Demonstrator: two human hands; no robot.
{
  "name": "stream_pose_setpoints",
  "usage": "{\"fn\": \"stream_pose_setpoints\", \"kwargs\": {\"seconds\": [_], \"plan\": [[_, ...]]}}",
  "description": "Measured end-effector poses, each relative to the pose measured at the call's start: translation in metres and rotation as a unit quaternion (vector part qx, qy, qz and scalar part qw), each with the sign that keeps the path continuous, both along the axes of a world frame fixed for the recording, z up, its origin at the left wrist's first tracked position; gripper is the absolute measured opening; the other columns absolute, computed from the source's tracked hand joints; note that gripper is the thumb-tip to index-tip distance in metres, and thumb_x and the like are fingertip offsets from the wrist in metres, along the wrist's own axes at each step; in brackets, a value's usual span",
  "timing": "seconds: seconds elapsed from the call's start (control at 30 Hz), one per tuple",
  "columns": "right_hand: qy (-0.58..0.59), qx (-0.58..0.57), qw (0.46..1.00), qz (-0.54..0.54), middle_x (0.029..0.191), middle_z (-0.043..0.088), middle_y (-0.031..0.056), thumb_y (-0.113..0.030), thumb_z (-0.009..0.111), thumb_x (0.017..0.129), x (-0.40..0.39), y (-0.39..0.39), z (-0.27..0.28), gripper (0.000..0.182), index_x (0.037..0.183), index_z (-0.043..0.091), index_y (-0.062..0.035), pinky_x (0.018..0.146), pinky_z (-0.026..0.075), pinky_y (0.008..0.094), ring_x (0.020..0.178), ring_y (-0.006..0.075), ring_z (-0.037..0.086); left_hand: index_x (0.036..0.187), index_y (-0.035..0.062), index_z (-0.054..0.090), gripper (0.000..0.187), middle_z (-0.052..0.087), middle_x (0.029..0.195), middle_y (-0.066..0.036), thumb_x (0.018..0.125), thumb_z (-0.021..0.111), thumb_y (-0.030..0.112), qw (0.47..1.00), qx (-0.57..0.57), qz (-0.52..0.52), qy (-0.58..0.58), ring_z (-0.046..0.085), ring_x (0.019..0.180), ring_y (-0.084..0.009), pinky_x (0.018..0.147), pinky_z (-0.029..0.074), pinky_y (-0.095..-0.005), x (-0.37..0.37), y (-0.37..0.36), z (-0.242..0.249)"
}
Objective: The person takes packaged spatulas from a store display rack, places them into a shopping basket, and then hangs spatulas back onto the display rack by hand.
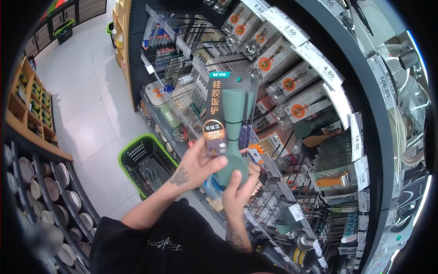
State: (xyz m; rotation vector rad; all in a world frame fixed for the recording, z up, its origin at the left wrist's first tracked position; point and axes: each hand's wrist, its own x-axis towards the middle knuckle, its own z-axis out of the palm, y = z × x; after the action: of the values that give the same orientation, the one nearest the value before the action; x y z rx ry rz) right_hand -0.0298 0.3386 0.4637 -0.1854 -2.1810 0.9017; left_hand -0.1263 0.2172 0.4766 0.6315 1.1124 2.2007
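Observation:
A green silicone rice paddle (233, 107), tied to a dark card (216, 91) with gold lettering, is held up in front of me. My left hand (199, 160) grips the card's lower left side, its thumb lying against the paddle. My right hand (241, 188) is closed around the paddle's round head at the bottom, thumb on the front face. The paddle stands nearly upright, handle end uppermost. Behind it, packaged utensils hang on the shelf hooks.
Close on the right rises a rack with price tags (289, 29) and hanging kitchen tools. A black shopping basket with a green rim (122, 155) stands on the tiled floor (89, 118), with utensils inside. Shelves of bowls (61, 173) line the left.

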Motion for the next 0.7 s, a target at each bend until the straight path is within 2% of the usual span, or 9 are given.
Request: {"fn": "stream_pose_setpoints", "kwargs": {"seconds": [0.07, 0.1, 0.2, 0.23, 0.27, 0.33, 0.37, 0.53, 0.7], "plan": [[0.012, 0.022, 1.0, -0.007, 0.109, 0.052, 0.0174, -0.015, 0.051, 0.099, -0.006, 0.001, 0.001, 0.022, 0.109, 0.048, 0.0039, 0.094, 0.039, 0.0395, 0.101, 0.027, 0.051, 0.148, -0.0034, 0.024, 0.082, 0.041, 0.142, -0.019, 0.086, 0.074, 0.017, 0.979, 0.078, 0.186, -0.01, 0.046, 0.131, -0.0257, 0.108, 0.039, -0.0402, 0.0, 0.008, -0.005], [0.017, 0.067, 0.998, -0.01, 0.107, 0.052, 0.0178, -0.013, 0.053, 0.097, -0.006, 0.002, 0.004, 0.021, 0.108, 0.05, 0.004, 0.091, 0.04, 0.0407, 0.099, 0.0288, 0.052, 0.15, -0.0014, 0.016, 0.09, 0.037, 0.144, -0.018, 0.085, 0.075, 0.019, 0.98, 0.058, 0.191, 0.011, 0.044, 0.132, -0.026, 0.109, 0.038, -0.0404, -0.006, 0.003, -0.004], [0.033, 0.148, 0.988, -0.007, 0.102, 0.052, 0.0183, -0.009, 0.06, 0.092, -0.007, 0.0, 0.003, 0.021, 0.107, 0.053, 0.0038, 0.084, 0.043, 0.0423, 0.093, 0.0317, 0.053, 0.15, -0.0022, 0.017, 0.092, 0.039, 0.141, -0.018, 0.084, 0.076, 0.023, 0.97, 0.116, 0.21, 0.037, 0.044, 0.13, -0.0265, 0.111, 0.036, -0.0405, -0.018, 0.009, -0.008], [0.045, 0.185, 0.982, 0.0, 0.1, 0.052, 0.0183, -0.006, 0.065, 0.088, -0.007, -0.001, 0.002, 0.024, 0.107, 0.055, 0.0034, 0.08, 0.044, 0.0426, 0.09, 0.0327, 0.054, 0.147, -0.0032, 0.02, 0.086, 0.042, 0.136, -0.017, 0.085, 0.074, 0.025, 0.975, 0.094, 0.202, 0.005, 0.051, 0.123, -0.0257, 0.1, 0.048, -0.0407, -0.022, 0.011, -0.02], [0.045, 0.183, 0.982, 0.002, 0.1, 0.052, 0.0183, -0.006, 0.065, 0.088, -0.005, -0.004, 0.004, 0.024, 0.107, 0.055, 0.0034, 0.08, 0.044, 0.0426, 0.09, 0.0327, 0.054, 0.147, -0.0032, 0.02, 0.086, 0.042, 0.136, -0.017, 0.085, 0.074, 0.025, 0.974, 0.092, 0.205, 0.005, 0.051, 0.123, -0.0257, 0.1, 0.048, -0.0407, -0.02, 0.012, -0.017], [0.012, 0.208, 0.977, 0.037, 0.102, 0.052, 0.0184, -0.002, 0.074, 0.079, 0.0, -0.01, 0.01, 0.036, 0.11, 0.056, 0.0023, 0.075, 0.046, 0.0404, 0.089, 0.0322, 0.055, 0.135, -0.0025, 0.038, 0.065, 0.06, 0.109, -0.015, 0.09, 0.067, 0.034, 0.958, 0.141, 0.204, -0.144, 0.067, 0.088, -0.0243, 0.069, 0.059, -0.0385, -0.014, 0.015, -0.007], [0.041, 0.253, 0.966, 0.04, 0.103, 0.053, 0.0177, -0.01, 0.081, 0.073, -0.003, -0.008, 0.008, 0.043, 0.109, 0.06, -0.0006, 0.059, 0.05, 0.0364, 0.08, 0.0309, 0.06, 0.126, -0.0027, 0.047, 0.056, 0.063, 0.098, -0.015, 0.09, 0.065, 0.035, 0.964, 0.146, 0.158, -0.156, 0.068, 0.082, -0.0236, 0.066, 0.06, -0.0385, -0.015, 0.012, -0.011], [0.006, 0.198, 0.979, 0.055, 0.108, 0.054, 0.018, -0.01, 0.082, 0.071, 0.005, -0.025, 0.013, 0.046, 0.111, 0.06, -0.0018, 0.069, 0.054, 0.0378, 0.091, 0.0338, 0.061, 0.112, -0.0023, 0.057, 0.043, 0.064, 0.086, -0.013, 0.088, 0.061, 0.033, 0.955, 0.13, 0.167, -0.209, 0.067, 0.07, -0.0223, 0.063, 0.059, -0.0369, -0.01, 0.008, -0.003], [0.065, 0.286, 0.952, 0.092, 0.12, 0.052, 0.0147, -0.005, 0.079, 0.073, 0.011, -0.022, 0.012, 0.042, 0.112, 0.065, -0.0078, 0.086, 0.053, 0.0424, 0.113, 0.0374, 0.054, 0.113, -0.0016, 0.052, 0.035, 0.061, 0.089, -0.01, 0.091, 0.061, 0.024, 0.946, 0.139, 0.166, -0.243, 0.066, 0.068, -0.0198, 0.061, 0.06, -0.037, -0.013, 0.003, -0.002]]}}
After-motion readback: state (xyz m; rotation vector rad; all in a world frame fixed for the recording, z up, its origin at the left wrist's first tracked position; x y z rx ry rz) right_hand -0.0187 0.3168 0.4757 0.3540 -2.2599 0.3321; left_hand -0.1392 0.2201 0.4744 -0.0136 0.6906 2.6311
